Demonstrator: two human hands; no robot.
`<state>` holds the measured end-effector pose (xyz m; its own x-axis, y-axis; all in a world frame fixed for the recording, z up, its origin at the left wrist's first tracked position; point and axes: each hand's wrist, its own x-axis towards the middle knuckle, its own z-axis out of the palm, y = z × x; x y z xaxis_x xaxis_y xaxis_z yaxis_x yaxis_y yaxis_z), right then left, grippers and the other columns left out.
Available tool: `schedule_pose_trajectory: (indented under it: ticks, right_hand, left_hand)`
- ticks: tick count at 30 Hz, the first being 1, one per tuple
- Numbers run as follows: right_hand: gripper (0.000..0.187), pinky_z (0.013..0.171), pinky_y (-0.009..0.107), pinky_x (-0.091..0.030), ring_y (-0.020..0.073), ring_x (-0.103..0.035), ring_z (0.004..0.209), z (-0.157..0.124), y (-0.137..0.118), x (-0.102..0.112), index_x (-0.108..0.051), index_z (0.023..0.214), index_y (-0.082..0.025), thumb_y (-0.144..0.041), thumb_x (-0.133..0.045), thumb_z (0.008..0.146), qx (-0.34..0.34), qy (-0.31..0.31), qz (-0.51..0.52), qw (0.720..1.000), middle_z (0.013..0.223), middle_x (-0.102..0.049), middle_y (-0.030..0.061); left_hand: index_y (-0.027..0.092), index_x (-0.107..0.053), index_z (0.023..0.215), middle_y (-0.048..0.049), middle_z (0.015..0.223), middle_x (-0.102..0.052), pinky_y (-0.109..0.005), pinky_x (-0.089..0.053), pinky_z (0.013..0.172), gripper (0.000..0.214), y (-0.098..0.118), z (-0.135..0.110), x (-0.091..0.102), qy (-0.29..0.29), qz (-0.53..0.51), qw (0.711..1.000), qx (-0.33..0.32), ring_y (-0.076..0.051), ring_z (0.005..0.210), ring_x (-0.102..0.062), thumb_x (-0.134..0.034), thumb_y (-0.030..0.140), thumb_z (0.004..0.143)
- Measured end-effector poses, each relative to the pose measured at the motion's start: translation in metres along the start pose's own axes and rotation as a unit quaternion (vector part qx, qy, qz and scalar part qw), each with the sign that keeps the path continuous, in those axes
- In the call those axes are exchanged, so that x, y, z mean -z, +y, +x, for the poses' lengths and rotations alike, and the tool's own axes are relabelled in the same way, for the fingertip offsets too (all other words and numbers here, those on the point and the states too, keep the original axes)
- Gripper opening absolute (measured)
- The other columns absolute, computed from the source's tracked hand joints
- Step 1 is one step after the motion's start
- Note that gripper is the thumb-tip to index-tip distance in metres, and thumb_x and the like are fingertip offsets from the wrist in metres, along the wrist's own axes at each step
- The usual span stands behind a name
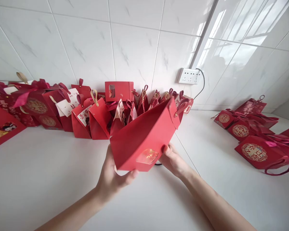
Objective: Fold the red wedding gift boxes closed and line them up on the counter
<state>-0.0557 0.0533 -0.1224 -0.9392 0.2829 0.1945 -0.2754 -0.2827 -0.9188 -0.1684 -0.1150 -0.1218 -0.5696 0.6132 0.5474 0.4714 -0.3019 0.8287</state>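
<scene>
Above the white countertop I hold a red paper gift box (139,138) between both hands. The box is tilted, its narrow top with a ribbon loop pointing up and to the right. A small clear window with something golden behind it shows low on the near face. My left hand (113,176) grips the lower left end, thumb on the near bottom edge and fingers mostly hidden behind. My right hand (172,158) holds the lower right side, its thumb pressed near the window and the other fingers partly hidden.
Many red gift boxes (101,117) with ribbon handles and tags line the tiled wall. More boxes with round gold emblems (254,152) stand on the right of the countertop (62,179). A white power strip (189,76) with a dark cable is on the wall.
</scene>
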Motion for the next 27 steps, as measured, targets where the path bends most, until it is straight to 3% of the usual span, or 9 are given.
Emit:
schedule_pose_trajectory:
  ticks: [3, 8, 16, 19, 23, 25, 27]
  right_hand:
    - [0.067, 0.074, 0.035, -0.051, 0.0247, -0.062, 0.096, -0.002, -0.003, -0.004, -0.059, 0.119, -0.022, -0.066, -0.069, 0.069, -0.006, -0.029, -0.01, 1.0, 0.119, -0.061, 0.012]
    - [0.06, 0.074, 0.035, -0.051, 0.0216, -0.062, 0.087, -0.003, -0.007, -0.005, -0.059, 0.116, -0.019, -0.058, -0.07, 0.072, -0.015, -0.046, -0.034, 0.998, 0.11, -0.064, 0.0116]
    - [0.053, 0.064, 0.032, -0.051, 0.0209, -0.063, 0.082, -0.003, -0.006, -0.002, -0.059, 0.114, -0.019, -0.056, -0.064, 0.077, -0.014, -0.043, -0.04, 0.998, 0.105, -0.065, 0.011]
    - [0.049, 0.06, 0.029, -0.049, 0.0198, -0.063, 0.078, -0.003, -0.003, 0.0, -0.06, 0.11, -0.019, -0.053, -0.066, 0.075, -0.013, -0.042, -0.027, 0.999, 0.101, -0.066, 0.0098]
    - [0.052, 0.074, 0.034, -0.051, 0.0215, -0.064, 0.088, 0.004, -0.004, 0.003, -0.058, 0.115, -0.019, -0.054, -0.065, 0.077, -0.005, -0.033, -0.027, 0.999, 0.108, -0.066, 0.0099]
    - [0.052, 0.082, 0.037, -0.05, 0.0228, -0.063, 0.095, 0.002, -0.011, 0.004, -0.057, 0.119, -0.021, -0.055, -0.062, 0.08, -0.004, -0.004, -0.077, 0.997, 0.114, -0.064, 0.0099]
    - [0.047, 0.082, 0.038, -0.05, 0.0237, -0.062, 0.095, -0.012, -0.022, 0.003, -0.061, 0.116, -0.022, -0.053, -0.064, 0.08, -0.013, 0.083, -0.193, 0.978, 0.114, -0.064, 0.0099]
  left_hand:
    - [0.027, -0.036, 0.131, -0.0123, 0.131, -0.053, -0.043, -0.055, 0.089, 0.062, 0.002, 0.004, -0.002, -0.014, -0.1, 0.989, 0.104, -0.03, 0.119, -0.055, -0.063, 0.051, 0.08]
    - [0.031, -0.033, 0.131, -0.0107, 0.141, -0.044, -0.045, -0.055, 0.088, 0.06, 0.001, 0.007, -0.005, -0.04, -0.175, 0.962, 0.205, -0.031, 0.128, -0.047, -0.057, 0.058, 0.083]
    - [0.026, -0.04, 0.12, -0.0098, 0.135, -0.046, -0.052, -0.039, 0.107, 0.054, 0.001, 0.006, -0.004, -0.052, -0.129, 0.966, 0.219, -0.028, 0.128, -0.045, -0.058, 0.059, 0.081]
    - [0.027, -0.043, 0.117, -0.009, 0.13, -0.05, -0.051, -0.042, 0.104, 0.051, 0.001, 0.006, -0.003, -0.044, -0.106, 0.972, 0.206, -0.028, 0.124, -0.048, -0.058, 0.06, 0.08]
    - [0.027, -0.041, 0.117, -0.0094, 0.127, -0.051, -0.048, -0.05, 0.094, 0.052, -0.001, 0.004, -0.011, -0.047, -0.118, 0.967, 0.222, -0.029, 0.12, -0.051, -0.058, 0.059, 0.08]
    - [0.024, -0.039, 0.118, -0.0106, 0.124, -0.053, -0.048, -0.052, 0.089, 0.052, -0.005, 0.003, -0.019, -0.047, -0.166, 0.953, 0.251, -0.029, 0.114, -0.056, -0.057, 0.056, 0.082]
    - [0.022, -0.038, 0.12, -0.0114, 0.123, -0.055, -0.046, -0.053, 0.087, 0.051, -0.01, 0.002, -0.027, -0.034, -0.224, 0.934, 0.277, -0.029, 0.11, -0.06, -0.059, 0.049, 0.082]
